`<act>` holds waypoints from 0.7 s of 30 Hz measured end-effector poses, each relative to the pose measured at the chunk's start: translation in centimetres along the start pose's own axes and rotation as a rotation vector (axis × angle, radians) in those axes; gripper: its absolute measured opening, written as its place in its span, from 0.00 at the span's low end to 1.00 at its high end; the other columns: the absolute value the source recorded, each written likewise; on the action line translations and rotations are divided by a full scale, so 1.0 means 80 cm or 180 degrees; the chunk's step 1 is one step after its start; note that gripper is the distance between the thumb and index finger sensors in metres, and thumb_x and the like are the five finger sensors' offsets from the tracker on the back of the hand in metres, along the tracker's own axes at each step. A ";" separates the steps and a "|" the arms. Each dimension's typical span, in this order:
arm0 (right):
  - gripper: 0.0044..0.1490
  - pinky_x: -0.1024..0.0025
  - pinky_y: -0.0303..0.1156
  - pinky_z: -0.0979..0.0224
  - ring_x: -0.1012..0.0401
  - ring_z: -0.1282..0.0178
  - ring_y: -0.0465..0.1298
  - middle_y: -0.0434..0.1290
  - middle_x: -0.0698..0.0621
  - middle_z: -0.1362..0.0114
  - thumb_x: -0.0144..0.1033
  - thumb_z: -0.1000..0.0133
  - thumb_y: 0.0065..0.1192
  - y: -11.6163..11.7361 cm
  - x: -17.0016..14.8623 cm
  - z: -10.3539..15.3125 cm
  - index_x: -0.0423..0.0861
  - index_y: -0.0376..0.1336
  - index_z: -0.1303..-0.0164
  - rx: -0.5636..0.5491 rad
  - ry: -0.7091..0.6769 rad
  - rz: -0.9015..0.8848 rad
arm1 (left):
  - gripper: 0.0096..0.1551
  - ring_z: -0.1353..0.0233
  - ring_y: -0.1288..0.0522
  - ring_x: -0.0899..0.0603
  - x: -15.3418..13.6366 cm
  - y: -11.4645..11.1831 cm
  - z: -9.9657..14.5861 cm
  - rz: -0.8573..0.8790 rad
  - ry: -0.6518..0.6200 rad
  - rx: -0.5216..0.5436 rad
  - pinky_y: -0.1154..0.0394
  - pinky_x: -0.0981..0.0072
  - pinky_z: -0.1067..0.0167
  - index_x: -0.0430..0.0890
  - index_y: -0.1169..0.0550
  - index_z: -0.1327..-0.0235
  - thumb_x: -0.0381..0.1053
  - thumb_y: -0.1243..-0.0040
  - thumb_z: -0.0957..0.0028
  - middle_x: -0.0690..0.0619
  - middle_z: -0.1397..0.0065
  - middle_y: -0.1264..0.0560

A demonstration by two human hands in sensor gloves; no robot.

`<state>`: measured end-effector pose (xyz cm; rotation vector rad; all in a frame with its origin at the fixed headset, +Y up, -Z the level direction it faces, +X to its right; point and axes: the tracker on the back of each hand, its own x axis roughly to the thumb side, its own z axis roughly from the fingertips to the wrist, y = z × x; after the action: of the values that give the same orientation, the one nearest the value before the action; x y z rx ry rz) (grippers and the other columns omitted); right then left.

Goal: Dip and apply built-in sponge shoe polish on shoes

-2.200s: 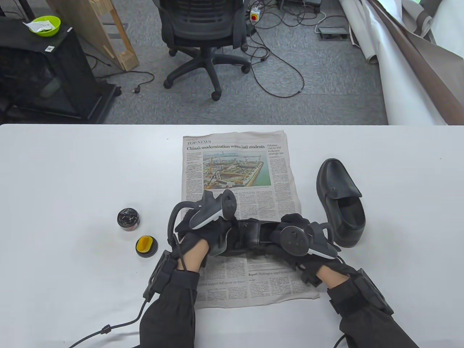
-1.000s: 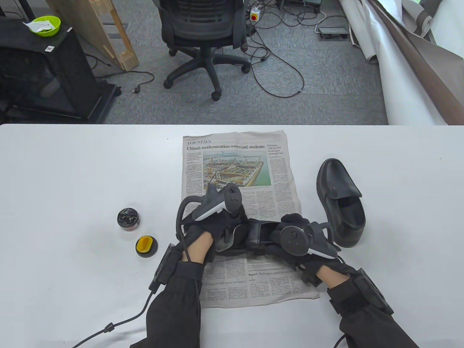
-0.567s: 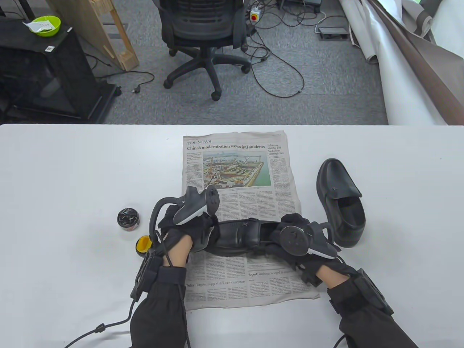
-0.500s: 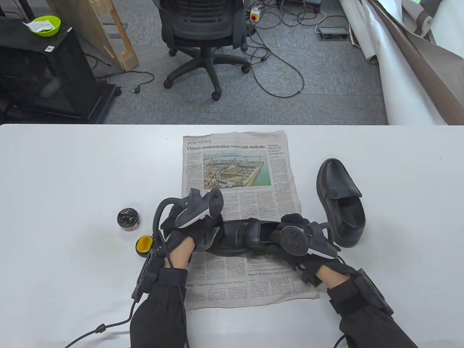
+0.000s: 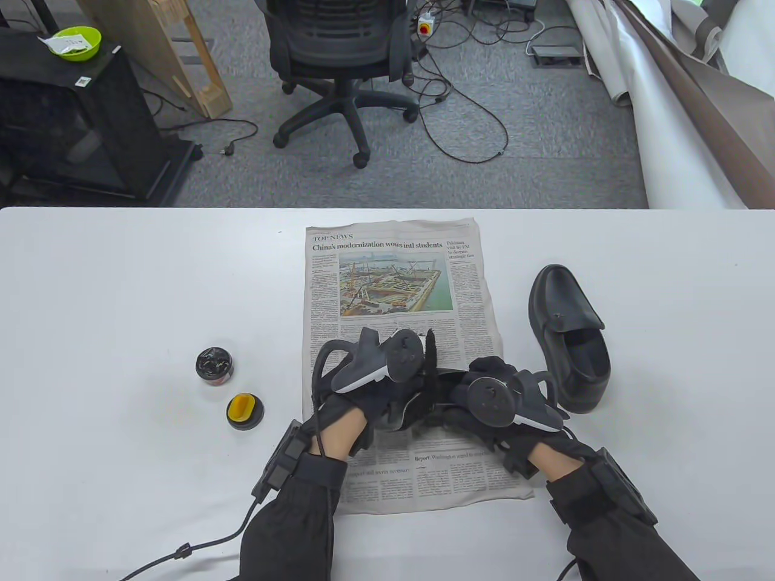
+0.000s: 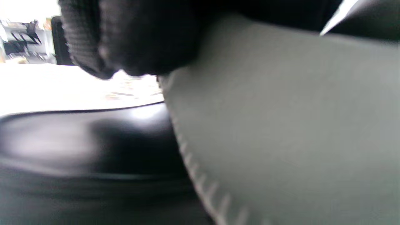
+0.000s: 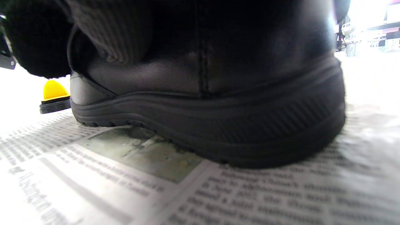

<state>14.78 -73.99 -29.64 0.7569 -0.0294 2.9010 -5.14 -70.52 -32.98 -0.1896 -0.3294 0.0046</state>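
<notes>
A black shoe (image 5: pixel 418 410) lies crosswise on the newspaper (image 5: pixel 393 272), mostly covered by both hands. My left hand (image 5: pixel 404 387) is over its middle and grips a black fuzzy sponge (image 5: pixel 430 354), which sticks up beside the tracker. My right hand (image 5: pixel 481 378) curls round the shoe's heel (image 7: pixel 218 125) and holds it down. The sponge (image 7: pixel 34 43) shows as a dark tuft at the upper left of the right wrist view. The left wrist view is a blurred close-up of glossy black leather (image 6: pixel 78 140). The open polish tin (image 5: pixel 214 365) and its yellow-lined lid (image 5: pixel 244 411) sit left of the paper.
A second black shoe (image 5: pixel 569 339) stands on the white table (image 5: pixel 121 290) just right of the newspaper, close to my right hand. An office chair, cables and a black cabinet are on the floor beyond the far table edge.
My left hand slid left to the shoe's toe, then back right to its middle with the sponge. The right hand and the shoe have stayed put.
</notes>
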 end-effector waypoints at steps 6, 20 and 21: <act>0.25 0.45 0.63 0.23 0.47 0.27 0.64 0.78 0.57 0.41 0.61 0.56 0.62 0.000 0.000 0.000 0.58 0.74 0.57 0.0003 0.0010 0.0003 | 0.27 0.71 0.16 0.54 -0.044 -0.008 0.017 -0.0263 0.0345 -0.0168 0.19 0.50 0.42 0.58 0.20 0.41 0.61 0.34 0.54 0.55 0.58 0.14; 0.25 0.45 0.63 0.23 0.47 0.27 0.64 0.78 0.57 0.41 0.61 0.56 0.62 0.000 0.000 0.000 0.58 0.74 0.57 0.0008 0.0038 0.0011 | 0.27 0.72 0.16 0.55 -0.024 0.007 0.054 0.0171 0.0135 0.0465 0.18 0.52 0.43 0.58 0.20 0.41 0.61 0.32 0.55 0.57 0.58 0.13; 0.25 0.45 0.63 0.23 0.47 0.27 0.64 0.78 0.57 0.41 0.61 0.56 0.62 0.000 0.000 0.000 0.58 0.74 0.57 0.0009 0.0034 0.0010 | 0.27 0.72 0.16 0.55 -0.008 0.010 0.052 0.0294 -0.0069 0.0559 0.18 0.52 0.43 0.59 0.20 0.41 0.61 0.33 0.55 0.57 0.58 0.13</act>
<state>14.76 -73.96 -29.63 0.7424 -0.0253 2.9086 -7.07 -69.01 -29.48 -0.0308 -0.3399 0.1265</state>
